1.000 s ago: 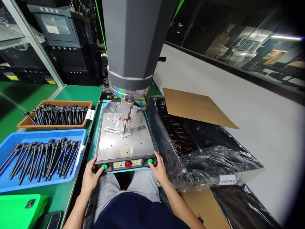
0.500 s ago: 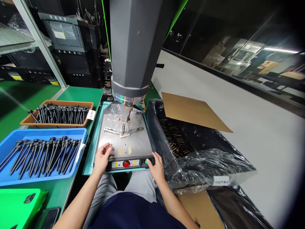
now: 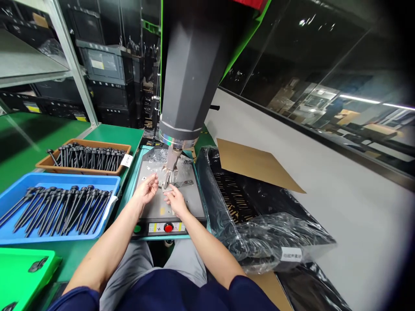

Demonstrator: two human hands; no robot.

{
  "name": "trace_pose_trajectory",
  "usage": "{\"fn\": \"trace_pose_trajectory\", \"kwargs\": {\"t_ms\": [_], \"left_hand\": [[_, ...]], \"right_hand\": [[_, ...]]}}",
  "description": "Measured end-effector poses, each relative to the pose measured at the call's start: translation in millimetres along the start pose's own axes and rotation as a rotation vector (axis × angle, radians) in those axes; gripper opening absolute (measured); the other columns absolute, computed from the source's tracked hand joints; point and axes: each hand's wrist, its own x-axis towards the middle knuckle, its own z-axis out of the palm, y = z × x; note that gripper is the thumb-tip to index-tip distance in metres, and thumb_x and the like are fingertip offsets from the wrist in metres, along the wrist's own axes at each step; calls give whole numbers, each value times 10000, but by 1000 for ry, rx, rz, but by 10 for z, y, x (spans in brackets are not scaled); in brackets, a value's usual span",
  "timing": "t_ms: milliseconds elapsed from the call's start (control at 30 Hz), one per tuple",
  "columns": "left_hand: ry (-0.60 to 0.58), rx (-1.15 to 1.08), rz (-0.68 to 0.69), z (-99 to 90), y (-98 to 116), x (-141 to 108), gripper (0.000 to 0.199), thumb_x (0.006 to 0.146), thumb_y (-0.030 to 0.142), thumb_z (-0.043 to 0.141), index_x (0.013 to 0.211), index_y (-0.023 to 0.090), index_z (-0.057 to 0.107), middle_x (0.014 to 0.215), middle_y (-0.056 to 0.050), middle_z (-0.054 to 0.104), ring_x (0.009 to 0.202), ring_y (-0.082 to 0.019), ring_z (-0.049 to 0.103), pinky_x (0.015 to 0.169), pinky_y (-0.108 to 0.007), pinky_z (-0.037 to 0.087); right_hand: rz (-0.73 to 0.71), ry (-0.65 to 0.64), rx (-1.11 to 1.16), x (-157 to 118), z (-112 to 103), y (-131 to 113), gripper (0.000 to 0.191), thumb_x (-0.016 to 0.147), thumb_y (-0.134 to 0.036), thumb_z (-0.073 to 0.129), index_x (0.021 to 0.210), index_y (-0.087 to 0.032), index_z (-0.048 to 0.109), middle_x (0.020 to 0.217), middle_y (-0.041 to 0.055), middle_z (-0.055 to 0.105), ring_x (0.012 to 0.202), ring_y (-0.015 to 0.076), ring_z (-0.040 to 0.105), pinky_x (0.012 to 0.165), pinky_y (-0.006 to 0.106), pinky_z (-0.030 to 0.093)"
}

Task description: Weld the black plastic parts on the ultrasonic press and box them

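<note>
A large grey machine head (image 3: 183,95) hangs above a metal base plate (image 3: 191,203), its narrow metal tip (image 3: 172,159) pointing down at a small fixture (image 3: 168,175) with clear plastic around it. My left hand (image 3: 148,189) is just left of the fixture, its fingers curled together; what they hold, if anything, is too small to make out. From the front right, my right hand (image 3: 176,201) reaches to the fixture's near edge with thumb and fingers bent. Whether it grips a part cannot be seen. A red button (image 3: 168,227) and a green button (image 3: 137,228) show on the front panel.
To the left, black long-stemmed parts fill a brown tray (image 3: 42,164) and a blue tray (image 3: 112,181), with a green tray (image 3: 19,276) nearer. At right stands a plastic-lined box (image 3: 207,190) of small parts, partly under a cardboard sheet (image 3: 256,164).
Both hands have left the front corners of the base and come together at the fixture. The green button at the left is now uncovered. The view has shifted slightly.
</note>
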Motion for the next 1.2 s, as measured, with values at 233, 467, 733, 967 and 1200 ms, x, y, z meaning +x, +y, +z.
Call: {"fn": "trace_pose_trajectory", "kwargs": {"t_ms": [233,467,733,967,1200], "left_hand": [[-41,101,101,108,63,-93,250,762,-4,664,983,113,641,646,15,583,496,-54,571,444,-115,487],[-82,158,146,195,83,-121,287,717,35,722,984,114,651,642,21,572,502,-53,560,435,-113,469],[-87,182,166,183,123,-91,346,709,39,719,1039,114,649,672,15,586,503,-47,553,428,-115,458],[-90,182,206,167,130,-103,393,690,58,736,1065,134,648,712,12,601,515,-48,560,430,-121,457],[-53,250,204,66,36,-120,388,662,67,750,1028,142,645,713,14,611,513,-47,569,433,-114,449]], "right_hand": [[-222,304,-28,315,122,-237,396,844,-388,565,1175,-169,568,804,30,659,631,148,606,580,269,499],[-426,398,-390,534,9,-461,446,829,-365,581,1228,-165,589,1238,145,576,1164,248,543,1046,410,405],[-376,182,-431,754,-18,-743,284,790,-296,600,1041,-186,677,1107,82,664,1088,241,579,1013,401,423],[-410,280,-383,659,14,-842,255,764,-289,620,997,-190,650,1127,81,645,1081,232,572,992,379,422],[-210,288,-116,98,-95,-623,277,683,-326,715,888,-179,602,864,42,663,806,198,616,786,342,491]]}}
